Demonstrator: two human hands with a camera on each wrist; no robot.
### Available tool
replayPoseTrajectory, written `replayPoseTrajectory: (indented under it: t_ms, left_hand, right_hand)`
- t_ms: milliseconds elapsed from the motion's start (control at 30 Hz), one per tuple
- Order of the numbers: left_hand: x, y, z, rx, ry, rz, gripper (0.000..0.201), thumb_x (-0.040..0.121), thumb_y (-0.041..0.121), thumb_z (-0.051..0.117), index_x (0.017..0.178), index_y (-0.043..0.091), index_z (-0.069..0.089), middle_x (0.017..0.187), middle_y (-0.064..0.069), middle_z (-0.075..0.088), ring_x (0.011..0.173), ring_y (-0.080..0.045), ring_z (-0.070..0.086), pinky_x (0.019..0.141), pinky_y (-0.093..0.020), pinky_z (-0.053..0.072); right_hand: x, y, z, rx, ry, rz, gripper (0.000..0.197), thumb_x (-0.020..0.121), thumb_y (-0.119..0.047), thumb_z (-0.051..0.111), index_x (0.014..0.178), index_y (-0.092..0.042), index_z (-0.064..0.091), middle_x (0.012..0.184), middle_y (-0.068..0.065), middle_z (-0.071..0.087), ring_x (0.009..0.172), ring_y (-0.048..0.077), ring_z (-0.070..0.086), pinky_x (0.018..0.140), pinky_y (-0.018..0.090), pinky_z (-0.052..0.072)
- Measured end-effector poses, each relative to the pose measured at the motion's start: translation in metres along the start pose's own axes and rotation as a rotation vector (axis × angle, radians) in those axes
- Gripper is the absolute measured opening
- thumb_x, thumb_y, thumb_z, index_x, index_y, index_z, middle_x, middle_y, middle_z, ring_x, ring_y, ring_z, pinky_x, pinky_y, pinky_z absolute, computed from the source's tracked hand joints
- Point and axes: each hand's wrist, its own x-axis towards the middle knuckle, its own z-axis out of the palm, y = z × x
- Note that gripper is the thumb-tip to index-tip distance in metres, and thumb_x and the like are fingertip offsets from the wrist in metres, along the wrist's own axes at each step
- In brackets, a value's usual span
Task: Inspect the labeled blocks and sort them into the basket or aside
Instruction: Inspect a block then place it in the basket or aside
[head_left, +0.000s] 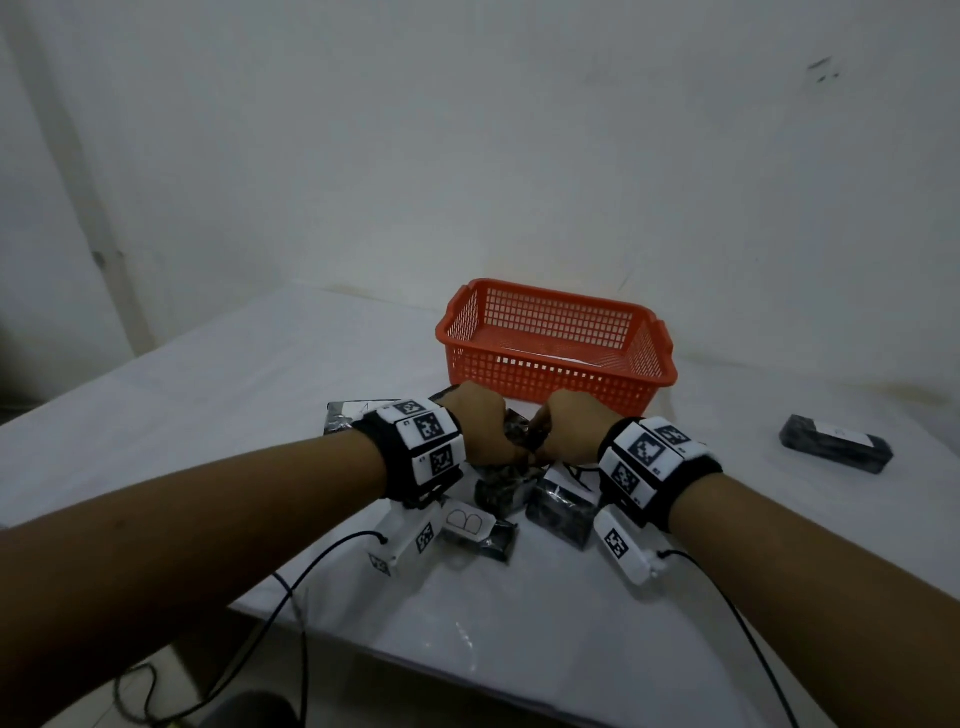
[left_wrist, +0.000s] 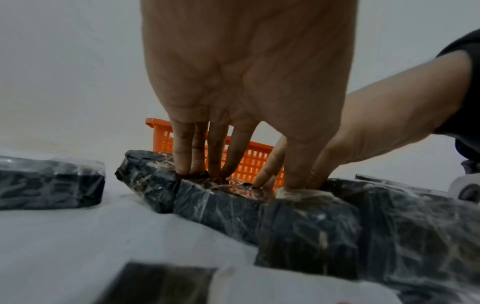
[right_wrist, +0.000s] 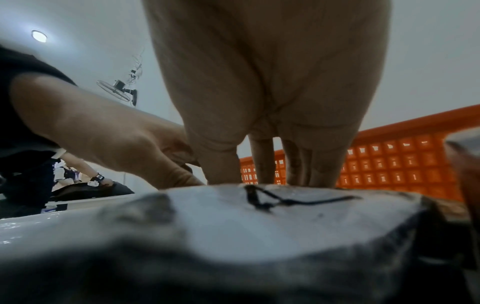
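The fingers (left_wrist: 187, 152) of the left hand (head_left: 480, 431) and those of the right hand (head_left: 569, 431) reach down together and grip one dark wrapped block (head_left: 519, 436) at the top of the block pile (head_left: 558, 506). The pile lies on the white tabletop (head_left: 208, 395), just in front of the orange basket (head_left: 558, 382). One labeled block (head_left: 836, 451) sits well apart on the right.

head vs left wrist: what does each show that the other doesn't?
Head only: lone black wrapped block set aside on the right, and the B-labelled black block by the wrists. Left wrist only: left-hand fingertips pressing into a plastic-wrapped black block. Both: orange mesh plastic basket, left hand, right hand, white table.
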Motion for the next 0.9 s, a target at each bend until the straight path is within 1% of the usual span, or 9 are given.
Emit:
replayPoseTrajectory:
  t_ms: [67, 167, 233, 333, 467, 567, 667, 800, 900]
  left_hand:
    - [0.0, 0.003, -0.001, 0.022, 0.023, -0.012, 0.041, 0.082, 0.053, 0.071, 0.083, 0.013, 0.072, 0.078, -0.002, 0.071, 0.077, -0.018, 0.07, 0.076, -0.034, 0.063]
    - [0.001, 0.008, -0.002, 0.058, 0.055, -0.018, 0.038, 0.084, 0.05, 0.07, 0.07, 0.017, 0.06, 0.07, 0.001, 0.062, 0.071, -0.017, 0.063, 0.066, -0.029, 0.055]
    - [0.003, 0.009, -0.003, 0.061, 0.038, -0.028, 0.036, 0.084, 0.051, 0.069, 0.073, 0.017, 0.062, 0.073, 0.0, 0.064, 0.072, -0.017, 0.063, 0.067, -0.029, 0.054]
    - [0.005, 0.007, -0.005, 0.073, -0.008, -0.023, 0.037, 0.087, 0.05, 0.065, 0.09, 0.014, 0.073, 0.082, -0.002, 0.07, 0.077, -0.018, 0.066, 0.067, -0.028, 0.054]
    - [0.004, 0.002, -0.009, 0.071, -0.051, 0.004, 0.03, 0.084, 0.04, 0.065, 0.097, 0.014, 0.074, 0.086, -0.002, 0.072, 0.084, -0.02, 0.069, 0.068, -0.028, 0.056]
    - [0.003, -0.001, -0.01, 0.048, -0.059, 0.025, 0.031, 0.083, 0.04, 0.066, 0.094, 0.012, 0.074, 0.082, -0.002, 0.068, 0.083, -0.021, 0.067, 0.063, -0.026, 0.05]
    - [0.003, -0.001, -0.009, 0.063, -0.083, 0.022, 0.035, 0.082, 0.042, 0.071, 0.1, 0.012, 0.072, 0.089, -0.003, 0.07, 0.089, -0.022, 0.067, 0.069, -0.029, 0.055]
    - [0.002, -0.004, -0.011, 0.032, -0.017, 0.05, 0.044, 0.078, 0.048, 0.077, 0.108, 0.015, 0.071, 0.097, -0.003, 0.073, 0.09, -0.022, 0.069, 0.082, -0.037, 0.061]
    - [-0.002, -0.007, -0.018, -0.107, 0.061, 0.106, 0.052, 0.077, 0.043, 0.081, 0.12, 0.016, 0.067, 0.112, -0.003, 0.072, 0.099, -0.022, 0.068, 0.09, -0.04, 0.059]
  right_hand:
    - [0.0, 0.002, 0.0, 0.016, 0.011, -0.009, 0.037, 0.085, -0.018, 0.083, 0.12, -0.01, 0.074, 0.115, 0.007, 0.075, 0.106, 0.021, 0.07, 0.088, 0.031, 0.059]
    - [0.001, 0.003, 0.001, 0.057, 0.032, -0.017, 0.054, 0.083, -0.016, 0.084, 0.133, -0.011, 0.064, 0.121, 0.008, 0.072, 0.111, 0.021, 0.068, 0.09, 0.03, 0.057]
    - [0.002, 0.006, 0.003, 0.073, 0.049, -0.024, 0.057, 0.082, -0.016, 0.085, 0.134, -0.011, 0.063, 0.12, 0.008, 0.073, 0.109, 0.021, 0.069, 0.09, 0.03, 0.058]
    - [0.004, 0.01, 0.004, 0.086, 0.085, -0.036, 0.047, 0.078, -0.016, 0.089, 0.122, -0.012, 0.073, 0.114, 0.008, 0.075, 0.101, 0.019, 0.072, 0.086, 0.029, 0.059]
    - [0.004, 0.014, 0.005, 0.092, 0.113, -0.065, 0.039, 0.077, -0.02, 0.09, 0.113, -0.01, 0.078, 0.105, 0.007, 0.077, 0.091, 0.016, 0.073, 0.08, 0.027, 0.062]
    - [0.002, 0.018, 0.004, 0.113, 0.158, -0.084, 0.03, 0.08, -0.018, 0.087, 0.108, -0.01, 0.08, 0.096, 0.004, 0.077, 0.088, 0.013, 0.071, 0.071, 0.019, 0.055]
    - [0.001, 0.02, 0.003, 0.159, 0.186, -0.095, 0.025, 0.082, -0.019, 0.086, 0.105, -0.012, 0.082, 0.092, 0.001, 0.076, 0.085, 0.01, 0.068, 0.063, 0.012, 0.046]
    - [0.002, 0.023, 0.003, 0.204, 0.199, -0.123, 0.032, 0.081, -0.021, 0.087, 0.111, -0.013, 0.078, 0.1, 0.0, 0.074, 0.092, 0.012, 0.068, 0.068, 0.013, 0.047]
    - [0.003, 0.029, -0.001, 0.276, 0.17, -0.15, 0.06, 0.079, -0.028, 0.089, 0.133, -0.015, 0.066, 0.126, -0.004, 0.068, 0.109, 0.013, 0.065, 0.086, 0.02, 0.048]
